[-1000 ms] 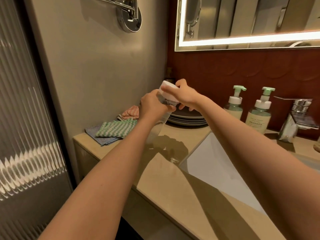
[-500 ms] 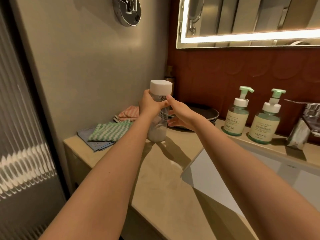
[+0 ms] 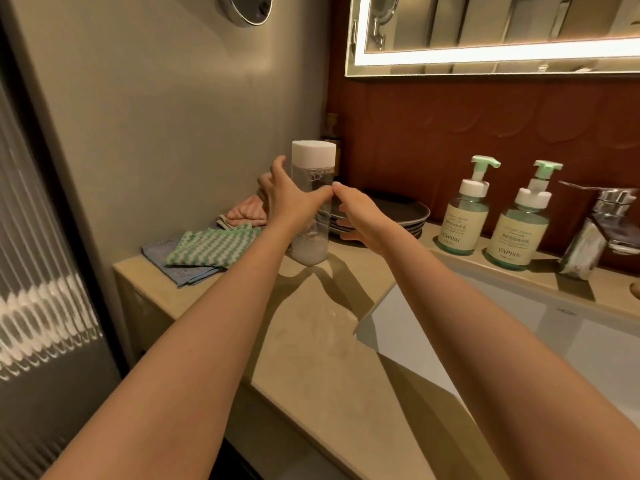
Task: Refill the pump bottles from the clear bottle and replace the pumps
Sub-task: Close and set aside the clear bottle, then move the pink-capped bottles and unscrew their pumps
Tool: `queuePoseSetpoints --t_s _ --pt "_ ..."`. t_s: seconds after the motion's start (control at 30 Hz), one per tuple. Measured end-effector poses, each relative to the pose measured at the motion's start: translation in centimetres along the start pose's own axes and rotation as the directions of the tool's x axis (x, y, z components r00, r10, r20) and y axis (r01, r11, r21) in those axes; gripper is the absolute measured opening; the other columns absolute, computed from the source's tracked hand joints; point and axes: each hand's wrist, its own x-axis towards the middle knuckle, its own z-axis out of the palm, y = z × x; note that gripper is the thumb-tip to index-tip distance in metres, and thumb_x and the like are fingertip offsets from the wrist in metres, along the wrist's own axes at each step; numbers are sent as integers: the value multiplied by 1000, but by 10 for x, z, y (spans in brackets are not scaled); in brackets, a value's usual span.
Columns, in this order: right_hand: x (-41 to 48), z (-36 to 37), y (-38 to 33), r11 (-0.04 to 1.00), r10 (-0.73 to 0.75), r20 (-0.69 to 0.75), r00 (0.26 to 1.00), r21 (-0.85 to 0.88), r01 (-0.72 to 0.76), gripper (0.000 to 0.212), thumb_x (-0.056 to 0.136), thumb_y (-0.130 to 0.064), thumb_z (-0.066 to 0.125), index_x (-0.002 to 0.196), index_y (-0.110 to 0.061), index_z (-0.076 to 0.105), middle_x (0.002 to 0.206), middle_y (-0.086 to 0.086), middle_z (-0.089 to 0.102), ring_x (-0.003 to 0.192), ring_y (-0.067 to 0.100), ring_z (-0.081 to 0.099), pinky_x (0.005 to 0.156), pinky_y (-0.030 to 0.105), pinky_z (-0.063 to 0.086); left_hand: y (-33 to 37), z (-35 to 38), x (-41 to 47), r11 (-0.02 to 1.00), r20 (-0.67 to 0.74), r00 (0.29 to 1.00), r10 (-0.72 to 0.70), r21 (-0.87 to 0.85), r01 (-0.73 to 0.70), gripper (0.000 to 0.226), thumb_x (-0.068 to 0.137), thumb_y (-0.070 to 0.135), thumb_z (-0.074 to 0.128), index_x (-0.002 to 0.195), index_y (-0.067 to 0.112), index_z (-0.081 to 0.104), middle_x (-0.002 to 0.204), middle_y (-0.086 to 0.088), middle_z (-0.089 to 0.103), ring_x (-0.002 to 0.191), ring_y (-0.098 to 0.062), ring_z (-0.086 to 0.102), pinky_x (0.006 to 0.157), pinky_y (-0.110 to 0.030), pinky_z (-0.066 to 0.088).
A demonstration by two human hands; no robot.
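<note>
Left hand [image 3: 289, 197] is wrapped loosely round the clear bottle [image 3: 311, 216] – thumb across the front, fingers behind, so a light hold rather than a firm squeeze. Right hand [image 3: 362, 216] is open w/ fingers spread, holding nothing; its fingertips just meet the left thumb at the bottle's side. The bottle stands upright on the counter [image 3: 311, 327], near the back left, white cap [image 3: 313, 152] on, and only a little foamy liquid is left at the bottom. Behind it sit folded cloths [image 3: 204, 251] and a stack of dark plates [image 3: 403, 216]. Further right, well apart from the hands, the two pump bottles [image 3: 465, 216] [image 3: 523, 230] stand on the ledge by the sink [image 3: 519, 327], both w/ green pumps fitted, next to the tap [image 3: 602, 223]. Judging by that, the task looks about done – pumps are back on, clear bottle is capped and nearly empty. How full the pump bottles are can't be told through the labels. Prob. only letting go of the bottle is left.
</note>
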Motion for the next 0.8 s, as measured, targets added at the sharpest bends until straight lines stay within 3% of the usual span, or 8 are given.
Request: queuePoseSetpoints --t_s 0.1,0.2,0.27,0.4,0.53,0.67,0.8 --pt "-8 -10 0 994 56 -64 996 95 -50 51 100 -43 29 144 -18 29 145 7 36 123 27 44 92 41 41 12 -8 -10 986 -125 979 163 -12 -166 58 78 21 66 127 13 37 129 -9 38 113 -20 41 86 -23 35" --pt "-22 -24 4 994 54 -150 987 101 -39 40 99 -33 40 135 -16 42 134 7 48 105 19 50 85 36 45 34 -4 -23 976 21 980 196 -98 -194 30 85 9 59 112 16 47 101 3 51 86 -8 50 70 -17 39" --pt "-33 -35 6 994 52 -202 978 101 -32 33 98 -27 45 128 -14 50 126 5 53 100 17 52 81 33 46 50 5 -32 974 134 976 170 -171 -147 23 88 8 56 108 17 50 87 10 48 78 -3 47 66 -16 39" --pt "-60 -67 4 990 56 -298 953 141 -14 28 97 -24 48 122 -13 55 113 3 58 96 16 55 77 31 47 80 38 -54 974 344 931 123 -219 -48 20 90 13 53 108 20 50 105 1 53 98 -14 53 76 -23 45" --pt "-90 -101 8 986 77 -393 916 168 -11 26 96 -22 50 118 -11 58 107 3 60 97 17 57 84 33 49 104 69 -80 957 425 901 91 -289 40 16 90 13 49 103 22 51 106 1 54 103 -19 54 81 -30 47" --pt "-131 -149 16 986 92 -498 862 165 -10 15 93 -21 54 103 -13 62 99 3 62 84 15 59 67 27 49 133 101 -114 934 504 856 114 -347 80 10 92 15 47 94 22 54 97 3 56 102 -20 56 85 -33 48" --pt "-167 -198 19 985 114 -587 802 170 -15 10 93 -19 55 86 -17 61 89 1 62 81 15 59 80 33 52 169 131 -150 920 597 784 168 -381 93 7 92 17 51 97 19 54 101 1 57 102 -19 55 87 -33 47"
